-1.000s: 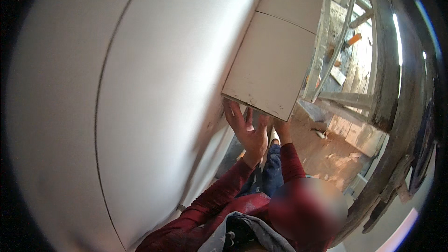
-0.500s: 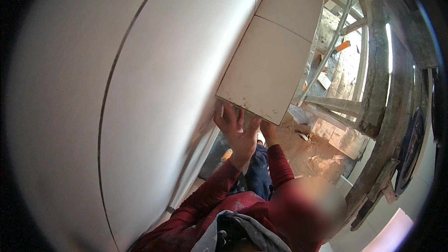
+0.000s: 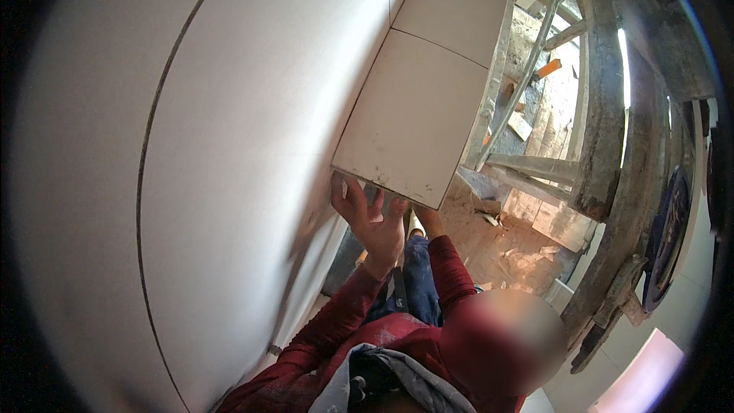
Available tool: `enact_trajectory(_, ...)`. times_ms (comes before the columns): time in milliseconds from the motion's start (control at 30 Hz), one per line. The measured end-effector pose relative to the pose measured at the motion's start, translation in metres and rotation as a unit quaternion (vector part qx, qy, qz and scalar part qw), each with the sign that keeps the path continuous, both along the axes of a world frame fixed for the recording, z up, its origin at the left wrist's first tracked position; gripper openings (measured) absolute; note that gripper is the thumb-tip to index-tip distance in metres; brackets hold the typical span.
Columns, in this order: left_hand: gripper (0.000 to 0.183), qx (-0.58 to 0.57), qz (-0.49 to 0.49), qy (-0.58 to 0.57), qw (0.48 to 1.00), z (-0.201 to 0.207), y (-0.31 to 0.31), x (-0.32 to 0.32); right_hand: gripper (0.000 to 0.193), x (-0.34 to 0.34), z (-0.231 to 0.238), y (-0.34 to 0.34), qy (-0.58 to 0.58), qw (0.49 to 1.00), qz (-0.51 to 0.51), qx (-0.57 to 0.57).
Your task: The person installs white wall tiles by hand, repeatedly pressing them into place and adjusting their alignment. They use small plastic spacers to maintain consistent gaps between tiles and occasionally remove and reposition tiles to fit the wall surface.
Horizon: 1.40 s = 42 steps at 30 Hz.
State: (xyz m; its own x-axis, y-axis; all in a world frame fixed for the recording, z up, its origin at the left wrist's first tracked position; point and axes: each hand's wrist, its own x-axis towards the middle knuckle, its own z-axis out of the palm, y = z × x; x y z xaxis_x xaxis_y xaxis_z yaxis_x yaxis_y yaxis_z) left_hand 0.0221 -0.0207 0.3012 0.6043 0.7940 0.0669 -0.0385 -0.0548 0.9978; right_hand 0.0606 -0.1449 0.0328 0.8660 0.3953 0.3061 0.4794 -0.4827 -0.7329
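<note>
A pale rectangular tile (image 3: 410,118) lies on a ledge against the white wall, its near edge rough and dirty. My left hand (image 3: 372,226) is at the left part of that near edge, palm up, with its fingers spread and the tips touching or just under the edge. Close beside it, my right hand (image 3: 429,222) reaches to the tile's near right corner. Its fingers are hidden beneath the tile, so their grip does not show. A second pale tile (image 3: 456,4) lies beyond the first, with a thin dark joint between them.
Large white wall panels (image 3: 252,107) with a dark joint rise on the left. To the right stand rough wooden timbers (image 3: 600,145) and a metal bar (image 3: 527,69). Debris and boards (image 3: 562,222) lie on the floor below, with an orange piece (image 3: 548,69) farther off.
The view has shifted slightly, so the tile and hands appear a little farther left. Both hands stay at the same near edge of the tile.
</note>
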Motion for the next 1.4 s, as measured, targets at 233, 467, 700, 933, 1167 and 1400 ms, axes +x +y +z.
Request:
enact_trajectory(233, 0.121, 0.077, -0.063, -0.006, 0.995, -0.012, -0.002, -0.005, 0.010, -0.004, -0.007, 0.006, 0.089, 0.989, -0.060, 0.101)
enact_trajectory(467, 0.137, 0.206, -0.032, 0.052, 0.977, -0.008, -0.005, 0.001, 0.011, 0.007, 0.019, 0.009, 0.046, 0.996, -0.022, 0.067)
enact_trajectory(700, 0.133, 0.355, -0.003, 0.096, 0.930, -0.005, -0.001, 0.004, 0.019, -0.005, -0.006, 0.007, 0.046, 0.994, -0.034, 0.089)
enact_trajectory(933, 0.129, 0.353, 0.005, 0.067, 0.933, -0.014, 0.002, 0.004, 0.015, 0.008, 0.042, 0.006, 0.062, 0.998, -0.008, 0.004)
enact_trajectory(1167, 0.127, 0.317, -0.022, 0.091, 0.944, -0.007, -0.003, 0.004, 0.016, 0.012, 0.034, -0.002, 0.109, 0.994, 0.009, -0.009)
enact_trajectory(1400, 0.133, 0.149, -0.009, 0.004, 0.989, -0.019, -0.016, 0.010, 0.012, 0.008, 0.005, 0.001, 0.147, 0.984, -0.003, 0.098)
